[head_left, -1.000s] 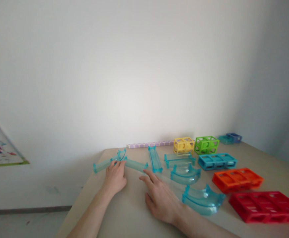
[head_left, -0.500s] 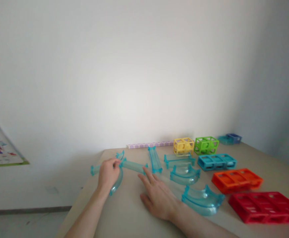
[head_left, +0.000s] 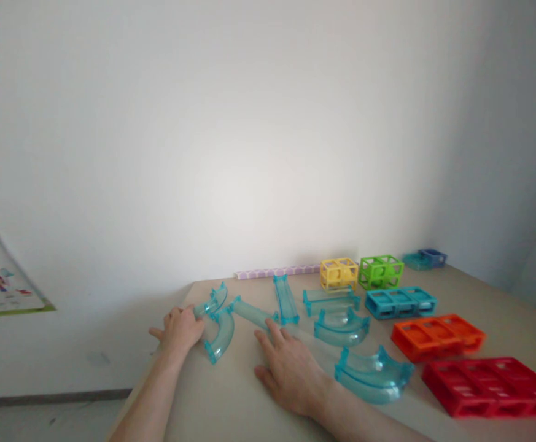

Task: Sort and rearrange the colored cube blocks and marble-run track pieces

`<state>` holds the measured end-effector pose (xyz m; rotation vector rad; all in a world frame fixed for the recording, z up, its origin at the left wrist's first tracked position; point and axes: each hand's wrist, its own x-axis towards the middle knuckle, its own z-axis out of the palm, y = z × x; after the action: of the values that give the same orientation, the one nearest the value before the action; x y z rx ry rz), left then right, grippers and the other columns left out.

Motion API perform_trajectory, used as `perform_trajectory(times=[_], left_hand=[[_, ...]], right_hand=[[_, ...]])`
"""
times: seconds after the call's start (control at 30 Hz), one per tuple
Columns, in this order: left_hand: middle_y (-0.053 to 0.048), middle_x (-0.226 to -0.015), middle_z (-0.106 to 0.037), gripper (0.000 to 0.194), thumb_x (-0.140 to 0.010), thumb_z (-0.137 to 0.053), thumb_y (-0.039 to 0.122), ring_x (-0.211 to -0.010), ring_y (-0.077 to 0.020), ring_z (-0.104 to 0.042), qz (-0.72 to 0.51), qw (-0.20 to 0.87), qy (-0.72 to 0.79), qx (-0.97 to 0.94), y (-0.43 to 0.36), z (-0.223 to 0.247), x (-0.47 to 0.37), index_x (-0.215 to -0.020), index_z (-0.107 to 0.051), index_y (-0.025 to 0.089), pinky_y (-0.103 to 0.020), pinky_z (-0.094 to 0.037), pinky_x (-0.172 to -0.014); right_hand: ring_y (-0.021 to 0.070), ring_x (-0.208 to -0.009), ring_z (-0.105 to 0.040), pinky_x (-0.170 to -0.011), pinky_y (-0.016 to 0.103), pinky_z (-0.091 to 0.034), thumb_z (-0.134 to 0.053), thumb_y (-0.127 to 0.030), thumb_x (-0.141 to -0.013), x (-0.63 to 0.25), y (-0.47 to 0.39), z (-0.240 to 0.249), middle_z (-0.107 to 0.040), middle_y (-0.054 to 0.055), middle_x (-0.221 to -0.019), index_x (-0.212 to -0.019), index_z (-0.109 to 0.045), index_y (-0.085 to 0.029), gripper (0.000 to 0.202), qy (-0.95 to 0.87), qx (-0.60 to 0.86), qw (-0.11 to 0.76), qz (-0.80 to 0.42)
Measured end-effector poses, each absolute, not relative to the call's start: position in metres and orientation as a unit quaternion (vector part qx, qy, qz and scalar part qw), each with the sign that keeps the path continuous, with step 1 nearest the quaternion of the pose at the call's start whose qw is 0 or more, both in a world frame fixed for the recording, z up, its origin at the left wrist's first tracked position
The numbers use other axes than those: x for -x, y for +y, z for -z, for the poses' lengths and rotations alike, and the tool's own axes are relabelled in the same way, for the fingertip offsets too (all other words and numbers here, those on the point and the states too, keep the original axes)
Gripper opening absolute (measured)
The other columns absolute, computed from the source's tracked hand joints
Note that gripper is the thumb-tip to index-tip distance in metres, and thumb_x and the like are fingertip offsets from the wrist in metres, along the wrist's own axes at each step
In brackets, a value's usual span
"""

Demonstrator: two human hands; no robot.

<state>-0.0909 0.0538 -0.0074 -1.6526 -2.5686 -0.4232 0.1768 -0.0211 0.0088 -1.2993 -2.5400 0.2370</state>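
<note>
My left hand point(head_left: 179, 331) is closed over the left end of a clear blue straight track piece point(head_left: 207, 307), one finger sticking out to the left. A small curved track piece point(head_left: 220, 296) and a larger curved one point(head_left: 222, 334) lie against its right end. My right hand point(head_left: 290, 368) lies low over the table, fingers spread, its fingertips at the near end of another straight track piece point(head_left: 250, 312). That piece's far end sits close to the larger curve, but I cannot tell whether they are joined.
A straight track point(head_left: 286, 299), another track point(head_left: 332, 299) and two curves point(head_left: 342, 328) point(head_left: 373, 374) lie right of centre. Yellow point(head_left: 339, 274), green point(head_left: 380, 272), teal point(head_left: 401, 302), orange point(head_left: 438, 337) and red point(head_left: 493, 387) frame blocks line the table's right side. A patterned strip point(head_left: 277, 271) runs along the wall.
My left hand has moved left from the meeting point of the tracks to the straight piece's left end. The curved pieces have shifted slightly. My right hand has barely moved.
</note>
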Motion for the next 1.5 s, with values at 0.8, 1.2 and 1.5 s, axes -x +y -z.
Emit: perform_trajectory(times=[0.8, 1.2, 1.5], left_hand=[[-0.022, -0.109, -0.060, 0.033, -0.079, -0.045, 0.023, -0.104, -0.0380, -0.055, 0.077, 0.058, -0.830, 0.550, 0.048, 0.004, 0.084, -0.104, -0.062, 0.012, -0.052, -0.045, -0.080], [-0.019, -0.091, -0.069, 0.023, -0.075, -0.051, 0.031, -0.090, -0.0328, -0.065, 0.089, 0.010, -0.811, 0.578, 0.053, 0.004, 0.087, -0.075, -0.068, 0.016, -0.037, -0.048, -0.074], [-0.015, -0.077, -0.069, 0.022, -0.069, -0.057, 0.041, -0.080, -0.0329, -0.066, 0.185, -0.062, -0.810, 0.553, 0.058, 0.004, 0.091, -0.069, -0.059, 0.019, -0.036, -0.046, -0.065]], right_hand=[[0.0302, -0.111, -0.047, -0.095, 0.042, -0.040, -0.048, -0.013, -0.079, -0.172, -0.027, -0.014, -0.053, 0.014, -0.123, -0.124, -0.055, -0.018, 0.045, -0.860, 0.475, 0.181, -0.038], [0.0303, -0.104, -0.051, -0.093, 0.042, -0.041, -0.048, -0.009, -0.080, -0.173, -0.016, -0.003, -0.057, 0.016, -0.113, -0.123, -0.055, -0.011, 0.043, -0.843, 0.507, 0.179, -0.027], [0.0244, -0.100, -0.056, -0.089, 0.034, -0.043, -0.057, -0.021, -0.083, -0.175, -0.018, -0.006, -0.056, 0.011, -0.109, -0.123, -0.056, -0.022, 0.040, -0.847, 0.483, 0.187, -0.122]])
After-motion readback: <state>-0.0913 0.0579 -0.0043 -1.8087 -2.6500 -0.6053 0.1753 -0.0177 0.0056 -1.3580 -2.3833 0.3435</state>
